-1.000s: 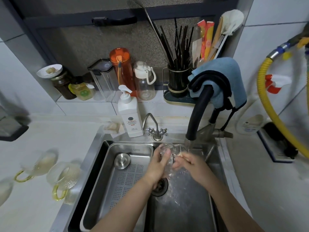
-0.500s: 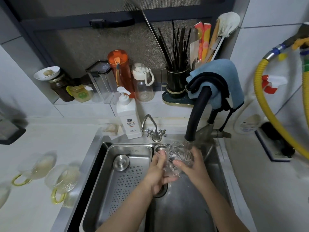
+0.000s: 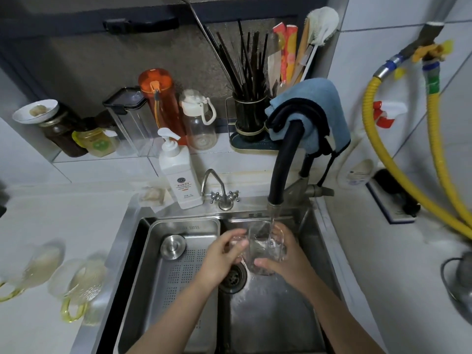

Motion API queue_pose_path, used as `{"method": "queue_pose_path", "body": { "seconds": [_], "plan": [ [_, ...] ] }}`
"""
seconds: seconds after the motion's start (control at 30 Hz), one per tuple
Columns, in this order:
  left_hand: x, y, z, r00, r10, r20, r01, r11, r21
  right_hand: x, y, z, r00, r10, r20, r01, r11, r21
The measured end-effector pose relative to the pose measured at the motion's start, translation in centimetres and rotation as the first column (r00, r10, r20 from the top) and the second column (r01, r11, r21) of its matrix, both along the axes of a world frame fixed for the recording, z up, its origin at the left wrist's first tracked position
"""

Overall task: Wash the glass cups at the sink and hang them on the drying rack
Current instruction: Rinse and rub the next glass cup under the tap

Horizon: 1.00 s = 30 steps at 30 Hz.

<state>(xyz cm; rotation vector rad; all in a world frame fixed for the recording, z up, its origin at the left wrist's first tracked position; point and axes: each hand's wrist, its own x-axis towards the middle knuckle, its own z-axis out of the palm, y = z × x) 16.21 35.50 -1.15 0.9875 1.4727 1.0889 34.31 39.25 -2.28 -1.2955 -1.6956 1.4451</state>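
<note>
Glass cup [image 3: 265, 247] sits upright under the faucet stream, mouth up, long axis vertical, over the sink [image 3: 268, 315]. Right hand [image 3: 286, 256] has its fingers curled round the far wall and base; left hand [image 3: 224, 254] pinches the near rim. Wet, thin glass is likely slippery, light and fragile: grip the body, not the rim.

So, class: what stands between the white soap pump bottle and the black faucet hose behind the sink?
In the head view, a small chrome tap stands between the soap bottle and the black hose.
</note>
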Motion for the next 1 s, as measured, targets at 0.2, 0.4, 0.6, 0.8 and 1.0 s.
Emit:
{"method": "queue_pose_path", "body": {
  "seconds": [0.2,0.4,0.6,0.8,1.0],
  "plan": [
    [2.7,1.5,0.1,0.997,-0.013,0.075,0.020,0.996,-0.090,1.7,0.9,-0.1,0.998,-0.070,0.005,0.070,0.997,-0.025],
    [1.2,0.3,-0.9,0.992,0.045,0.115,-0.025,0.985,-0.172,0.2,-0.8,-0.1,0.997,-0.066,0.049,0.069,0.996,-0.063],
    [2.3,1.4,-0.4,0.999,-0.036,0.015,0.039,0.981,-0.188,0.4,0.5,-1.6,0.976,-0.214,0.033,0.216,0.958,-0.190],
    [1.4,0.8,-0.5,0.995,0.063,0.081,-0.041,0.967,-0.250,-0.8,0.4,-0.3,0.992,-0.121,0.032,0.125,0.972,-0.200],
    [1.0,1.3,1.2,0.978,0.145,0.152,-0.100,0.958,-0.269,-1.8,1.5,-0.3,0.975,-0.179,-0.132,0.129,0.939,-0.318]
  ]
}}
